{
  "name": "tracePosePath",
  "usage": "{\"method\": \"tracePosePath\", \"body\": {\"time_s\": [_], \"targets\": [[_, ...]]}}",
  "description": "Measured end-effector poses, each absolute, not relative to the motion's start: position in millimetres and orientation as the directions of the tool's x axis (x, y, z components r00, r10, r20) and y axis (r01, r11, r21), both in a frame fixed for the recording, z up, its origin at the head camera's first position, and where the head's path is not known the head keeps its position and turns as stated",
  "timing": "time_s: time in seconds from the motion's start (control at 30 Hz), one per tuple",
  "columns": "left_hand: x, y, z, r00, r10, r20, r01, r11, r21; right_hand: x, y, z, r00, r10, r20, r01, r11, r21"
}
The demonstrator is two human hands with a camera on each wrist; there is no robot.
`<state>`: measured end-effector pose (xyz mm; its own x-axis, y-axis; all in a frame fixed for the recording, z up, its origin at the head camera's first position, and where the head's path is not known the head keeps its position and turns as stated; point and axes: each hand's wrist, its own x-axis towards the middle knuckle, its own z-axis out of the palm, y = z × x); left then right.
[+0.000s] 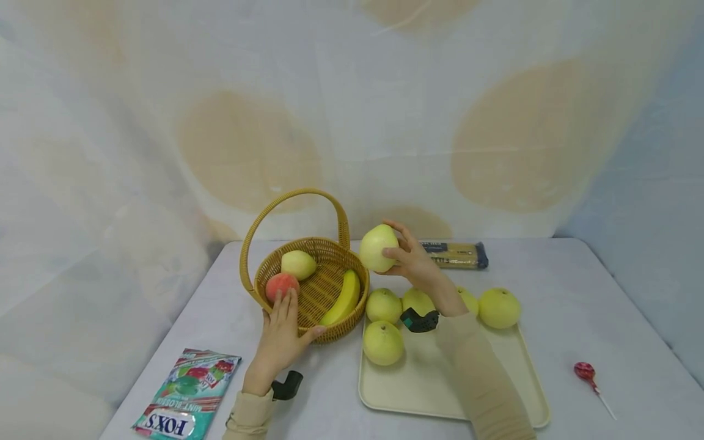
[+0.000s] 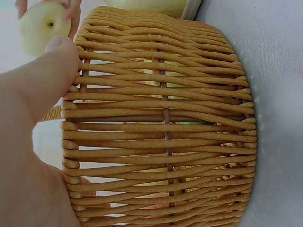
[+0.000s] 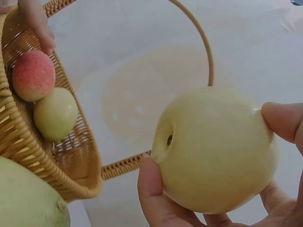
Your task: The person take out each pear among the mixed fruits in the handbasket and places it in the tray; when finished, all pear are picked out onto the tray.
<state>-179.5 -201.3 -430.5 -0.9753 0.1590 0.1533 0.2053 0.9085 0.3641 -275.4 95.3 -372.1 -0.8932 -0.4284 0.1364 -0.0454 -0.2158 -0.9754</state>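
Note:
My right hand point(image 1: 411, 260) holds a round, pale yellow fruit point(image 3: 215, 151) between thumb and fingers. Its dimpled end faces left in the right wrist view. The fruit is raised beside the right rim of the wicker basket point(image 1: 337, 333). At the basket's front left, my left hand point(image 1: 282, 342) rests over the rim with fingers extended and thumb spread. Its fingertips touch or nearly touch a pink peach point(image 1: 282, 285) inside. A pale yellow-green oval fruit point(image 1: 299, 265) and a banana point(image 1: 345, 299) also lie in the basket.
A cream tray point(image 1: 418, 391) right of the basket bears several yellow-green round fruits point(image 1: 383, 343). Behind it lies a long pasta-like packet point(image 1: 459, 255). A Fox's candy bag point(image 1: 187, 394) is at front left, a red lollipop point(image 1: 585, 371) at far right. The basket's tall handle point(image 1: 299, 194) arches up.

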Motion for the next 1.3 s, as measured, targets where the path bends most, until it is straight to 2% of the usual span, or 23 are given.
{"method": "tracePosePath", "body": {"time_s": [0.43, 0.83, 1.03, 1.3], "targets": [[-179, -199, -430, -0.970, 0.168, 0.176, 0.224, 0.901, 0.372, -261, 123, -382, -0.907, -0.398, 0.134, -0.040, -0.234, -0.971], [-181, -199, -430, -0.973, 0.169, 0.155, 0.216, 0.904, 0.369, -251, 156, -402, -0.906, -0.416, 0.079, -0.055, -0.069, -0.996], [-181, -197, -428, -0.973, 0.173, 0.151, 0.219, 0.900, 0.378, -242, 172, -411, -0.878, -0.468, 0.101, -0.107, -0.014, -0.994], [-182, -197, -427, -0.971, 0.176, 0.159, 0.224, 0.901, 0.371, -228, 186, -417, -0.801, -0.548, 0.240, -0.217, -0.107, -0.970]]}}
